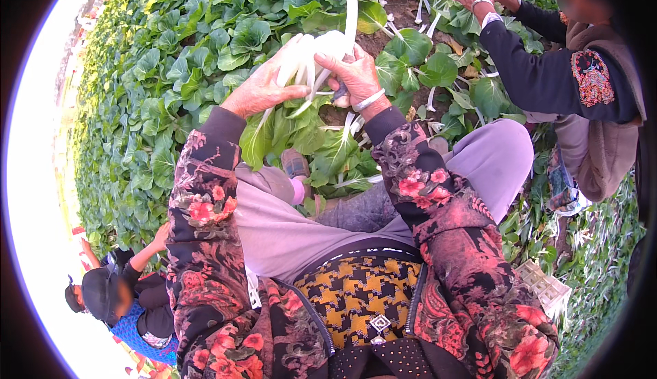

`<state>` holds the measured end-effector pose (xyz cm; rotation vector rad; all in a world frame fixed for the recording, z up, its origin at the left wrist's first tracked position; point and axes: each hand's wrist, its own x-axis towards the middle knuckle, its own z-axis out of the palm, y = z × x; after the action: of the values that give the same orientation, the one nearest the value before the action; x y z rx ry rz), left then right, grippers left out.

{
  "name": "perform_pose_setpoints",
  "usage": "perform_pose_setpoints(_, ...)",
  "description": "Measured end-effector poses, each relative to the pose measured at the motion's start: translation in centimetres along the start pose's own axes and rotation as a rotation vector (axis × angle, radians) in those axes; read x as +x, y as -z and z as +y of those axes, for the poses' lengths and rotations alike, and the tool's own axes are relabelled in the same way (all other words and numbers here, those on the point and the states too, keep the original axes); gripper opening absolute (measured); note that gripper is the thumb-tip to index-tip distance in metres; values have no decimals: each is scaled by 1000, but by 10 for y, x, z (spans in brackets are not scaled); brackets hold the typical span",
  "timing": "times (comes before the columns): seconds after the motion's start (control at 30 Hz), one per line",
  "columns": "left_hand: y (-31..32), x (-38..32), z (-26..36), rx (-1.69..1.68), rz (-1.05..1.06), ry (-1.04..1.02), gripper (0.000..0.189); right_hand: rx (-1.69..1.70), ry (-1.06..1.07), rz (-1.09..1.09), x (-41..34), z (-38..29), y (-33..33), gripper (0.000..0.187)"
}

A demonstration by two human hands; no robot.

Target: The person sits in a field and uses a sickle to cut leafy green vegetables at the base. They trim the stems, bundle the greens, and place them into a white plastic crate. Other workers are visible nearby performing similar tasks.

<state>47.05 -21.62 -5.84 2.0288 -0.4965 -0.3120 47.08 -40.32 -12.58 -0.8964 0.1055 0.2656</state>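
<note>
My left hand [269, 84] is closed round the white stalks of a leafy green vegetable, a bok choy plant [308, 63], whose leaves hang down below. On the other side of the same plant, my right hand [356, 76] has its thumb on the stalks. Tucked in the right fingers is a small dark object [341, 91], perhaps a knife handle; its blade cannot be made out. One pale stalk [350, 14] sticks up above the right hand. Cut or loose leaves and stalks [333, 153] lie just beneath both hands.
Dense rows of leafy plants [154, 71] stand ahead and to the left. Close on the right, a co-worker [539, 66] holds a white-stalked plant. Other people [128, 302] are at the lower left. A pale plastic crate [546, 286] sits at the lower right, beyond my sleeve.
</note>
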Motion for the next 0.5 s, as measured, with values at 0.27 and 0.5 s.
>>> perform_pose_setpoints(0.27,6,-12,-8,-401,-134,359,45,-15,-18,-124,5,16,-3,37)
perform_pose_setpoints(0.5,61,-16,-44,18,272,347,42,-932,-270,81,9,111,78,32)
